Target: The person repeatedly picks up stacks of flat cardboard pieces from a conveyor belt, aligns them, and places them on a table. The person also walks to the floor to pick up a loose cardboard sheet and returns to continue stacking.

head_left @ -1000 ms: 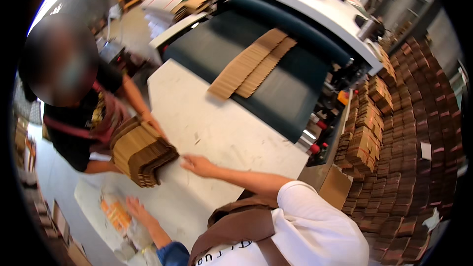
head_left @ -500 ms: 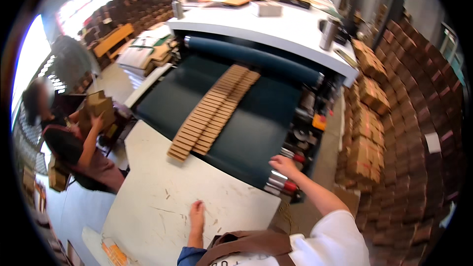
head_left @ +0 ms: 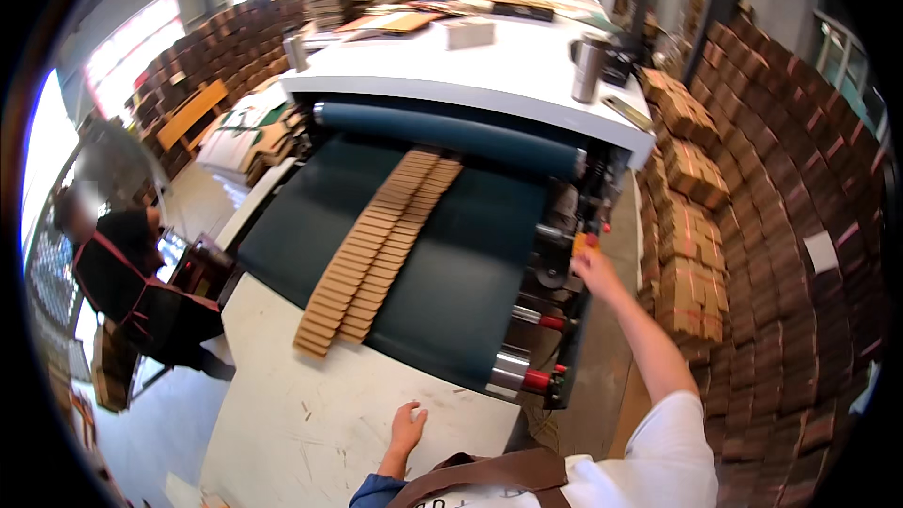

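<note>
My right hand (head_left: 593, 268) reaches out at the right side of a conveyor machine. It is at a small orange box (head_left: 585, 243) on the machine's frame, and its fingertips are too small and blurred to read. My left hand (head_left: 406, 427) hovers low over a pale board (head_left: 268, 390) in front of the belt, fingers apart and holding nothing. On the dark green belt (head_left: 456, 296) lie two long rows of overlapping brown cardboard pieces (head_left: 372, 254). They run from under the blue-green roller (head_left: 442, 136) to the board's edge.
Metal roller ends (head_left: 509, 369) and red fittings line the belt's right side. A steel tumbler (head_left: 589, 66) stands on the white machine top (head_left: 404, 71). Strapped cardboard bundles (head_left: 691, 296) and a tall stack (head_left: 771, 226) rise at right. A co-worker (head_left: 132, 263) stands at left.
My right hand has moved forward from beside the roller ends to the orange box. My left hand has shifted slightly right. The co-worker has turned, and the brown carton they held is no longer visible.
</note>
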`<state>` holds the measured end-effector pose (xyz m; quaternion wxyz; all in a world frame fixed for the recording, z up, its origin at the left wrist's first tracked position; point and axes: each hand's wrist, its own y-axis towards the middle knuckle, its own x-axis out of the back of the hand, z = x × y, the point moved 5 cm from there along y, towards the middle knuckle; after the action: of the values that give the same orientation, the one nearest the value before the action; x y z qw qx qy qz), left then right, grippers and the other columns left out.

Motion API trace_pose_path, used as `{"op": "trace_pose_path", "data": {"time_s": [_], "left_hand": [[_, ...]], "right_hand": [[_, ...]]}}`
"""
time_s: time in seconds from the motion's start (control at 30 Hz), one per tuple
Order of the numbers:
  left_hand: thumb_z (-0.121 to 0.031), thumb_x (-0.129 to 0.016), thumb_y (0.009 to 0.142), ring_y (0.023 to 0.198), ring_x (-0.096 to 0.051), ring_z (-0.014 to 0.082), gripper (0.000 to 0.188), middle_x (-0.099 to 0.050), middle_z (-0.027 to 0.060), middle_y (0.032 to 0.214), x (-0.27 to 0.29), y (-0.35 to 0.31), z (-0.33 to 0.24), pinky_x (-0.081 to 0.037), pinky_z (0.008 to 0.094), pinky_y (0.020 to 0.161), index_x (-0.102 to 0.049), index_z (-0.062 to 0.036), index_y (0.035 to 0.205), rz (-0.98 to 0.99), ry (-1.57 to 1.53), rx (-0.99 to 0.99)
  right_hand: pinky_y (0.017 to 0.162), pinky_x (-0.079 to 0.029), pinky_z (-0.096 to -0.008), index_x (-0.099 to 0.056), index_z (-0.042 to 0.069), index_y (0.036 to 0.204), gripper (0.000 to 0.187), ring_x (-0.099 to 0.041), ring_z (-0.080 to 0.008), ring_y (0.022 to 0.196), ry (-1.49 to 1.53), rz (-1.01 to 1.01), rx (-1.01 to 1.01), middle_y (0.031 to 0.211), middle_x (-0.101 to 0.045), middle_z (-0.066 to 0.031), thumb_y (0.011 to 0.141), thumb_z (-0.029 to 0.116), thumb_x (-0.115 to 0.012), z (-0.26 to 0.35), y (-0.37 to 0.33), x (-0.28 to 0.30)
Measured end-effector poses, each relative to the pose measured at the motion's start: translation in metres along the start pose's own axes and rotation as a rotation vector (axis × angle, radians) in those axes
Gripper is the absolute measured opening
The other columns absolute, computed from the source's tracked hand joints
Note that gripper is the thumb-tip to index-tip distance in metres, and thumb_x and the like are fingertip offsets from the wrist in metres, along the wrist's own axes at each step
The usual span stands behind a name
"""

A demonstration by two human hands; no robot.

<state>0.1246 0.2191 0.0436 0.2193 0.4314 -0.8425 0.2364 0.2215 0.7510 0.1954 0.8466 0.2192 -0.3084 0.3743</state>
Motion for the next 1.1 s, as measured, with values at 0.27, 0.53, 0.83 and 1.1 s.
{"op": "trace_pose_path", "data": {"time_s": [0.27, 0.53, 0.83, 1.1], "left_hand": [[-0.013, -0.060, 0.084, 0.086, -0.062, 0.0204, 0.024, -0.065, 0.0131, 0.090, -0.003, -0.026, 0.020, -0.050, 0.0315, 0.078, -0.060, 0.0031, 0.102, -0.316, -0.030, 0.152], [-0.022, -0.054, 0.089, 0.103, -0.057, 0.0350, 0.034, -0.061, 0.0226, 0.109, -0.014, -0.051, -0.043, -0.045, 0.0400, 0.090, -0.058, 0.0029, 0.111, -0.245, 0.098, 0.306], [-0.024, -0.052, 0.090, 0.108, -0.055, 0.0336, 0.036, -0.060, 0.0221, 0.113, -0.024, -0.068, -0.045, -0.043, 0.0389, 0.094, -0.057, 0.0013, 0.115, -0.263, 0.083, 0.465], [-0.026, -0.050, 0.091, 0.109, -0.054, 0.0338, 0.039, -0.058, 0.0223, 0.116, -0.032, -0.047, -0.080, -0.042, 0.0381, 0.095, -0.056, 0.0023, 0.117, -0.198, 0.035, 0.412]], "right_hand": [[0.091, -0.042, -0.0423, -0.061, 0.007, 0.107, 0.034, -0.051, -0.0305, 0.108, -0.471, -0.430, 0.111, 0.112, -0.059, -0.0121, 0.081, 0.028, -0.062, 0.013, 0.189, 0.175], [0.105, -0.020, -0.0558, -0.047, 0.015, 0.130, 0.065, -0.029, -0.0348, 0.132, -0.633, -0.410, -0.148, 0.141, -0.035, -0.0181, 0.077, 0.050, -0.063, -0.017, 0.312, 0.220], [0.102, -0.026, -0.0550, -0.051, 0.020, 0.128, 0.057, -0.038, -0.0321, 0.124, -0.597, -0.165, -0.301, 0.133, -0.044, -0.0153, 0.080, 0.049, -0.057, -0.029, 0.346, 0.240], [0.095, -0.038, -0.0511, -0.051, 0.017, 0.128, 0.056, -0.043, -0.0338, 0.119, -0.610, -0.105, -0.157, 0.123, -0.053, -0.0145, 0.080, 0.045, -0.058, -0.048, 0.355, 0.254]]}}
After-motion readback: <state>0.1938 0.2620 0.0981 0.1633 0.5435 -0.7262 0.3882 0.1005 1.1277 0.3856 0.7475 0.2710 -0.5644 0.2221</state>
